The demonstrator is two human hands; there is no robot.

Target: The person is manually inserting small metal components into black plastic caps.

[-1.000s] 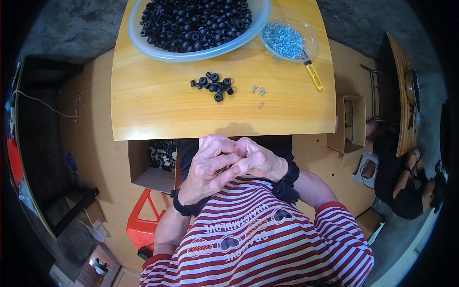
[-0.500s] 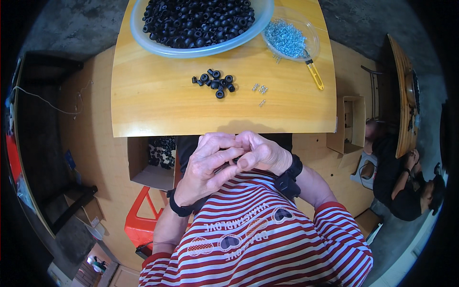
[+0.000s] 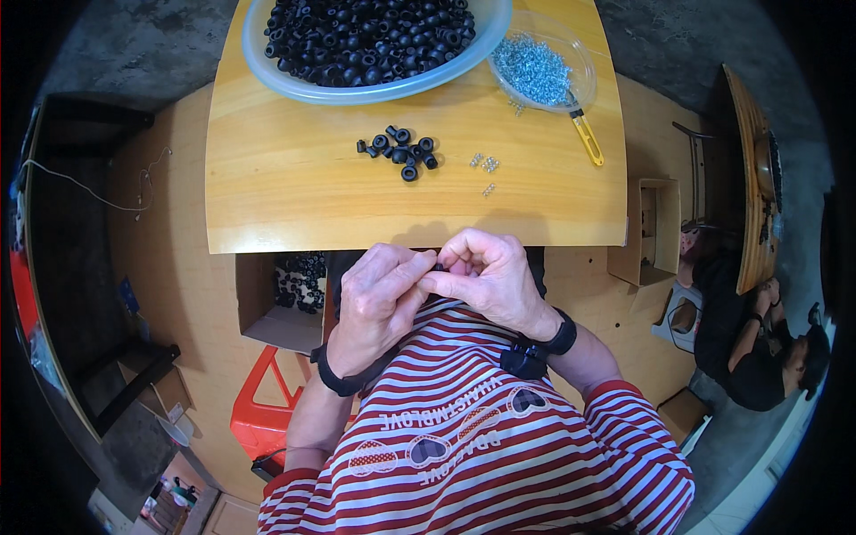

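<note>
Between the fingertips of both hands, just in front of the table edge, sits a small black plastic part [image 3: 439, 267], mostly covered by the fingers. My left hand [image 3: 374, 299] pinches it from the left with thumb and forefinger. On the other side my right hand [image 3: 490, 281] is closed too, its thumb and curled forefinger meeting at the same part. Beyond them on the table lies a small pile of black plastic parts [image 3: 402, 154], round and hollow. To its right are several tiny silvery springs [image 3: 489, 165].
At the back of the table [image 3: 303, 214] stand a big basin [image 3: 383, 94] of black parts and a clear bowl [image 3: 584, 76] of springs. A yellow-handled cutter [image 3: 586, 138] lies beside it. Below are a carton [image 3: 285, 325] and a red stool [image 3: 263, 401]. Another person [image 3: 749, 348] sits at right.
My right hand has turned and lifted slightly, its forefinger now curled above the part. My left fingers have drawn together into a pinch, and the black part shows more clearly.
</note>
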